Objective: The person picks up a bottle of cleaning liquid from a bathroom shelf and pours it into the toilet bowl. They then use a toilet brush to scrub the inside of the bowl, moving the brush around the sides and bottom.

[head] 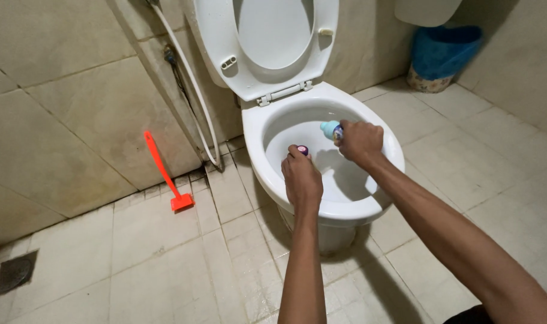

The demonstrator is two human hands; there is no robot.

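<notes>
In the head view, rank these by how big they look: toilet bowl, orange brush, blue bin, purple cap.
1. toilet bowl
2. orange brush and blue bin: too alike to rank; the bin is farther away and partly hidden.
3. purple cap

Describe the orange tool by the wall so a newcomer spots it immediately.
Start at the white toilet and look to its left, past the white hose. Leaning on the tiled wall stands an orange brush, head on the floor. It is the only bright orange item.

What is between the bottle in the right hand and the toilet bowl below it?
Nothing visible. The right hand holds the bottle over the open bowl; seat and lid are raised. The left hand holds a small cap beside it.
</notes>
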